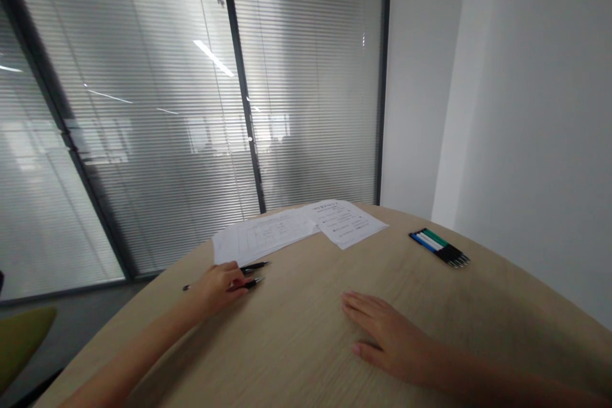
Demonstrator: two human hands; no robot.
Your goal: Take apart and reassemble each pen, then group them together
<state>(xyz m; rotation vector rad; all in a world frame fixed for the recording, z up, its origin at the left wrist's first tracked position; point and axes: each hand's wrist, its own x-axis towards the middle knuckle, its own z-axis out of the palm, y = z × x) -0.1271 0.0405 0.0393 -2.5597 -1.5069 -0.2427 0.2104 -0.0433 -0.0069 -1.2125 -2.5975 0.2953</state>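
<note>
left hand (220, 287), grip narrow on a black pen (252, 283), its long axis and tip rightward; right hand (382, 335) open.

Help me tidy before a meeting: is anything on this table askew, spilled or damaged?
No spill or damage shows. The right-hand sheet looks mildly askew, turned at a different angle from the papers it meets. The row of pens looks neat.

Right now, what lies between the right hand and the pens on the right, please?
Only bare table lies between the right hand and those pens in the head view.
</note>
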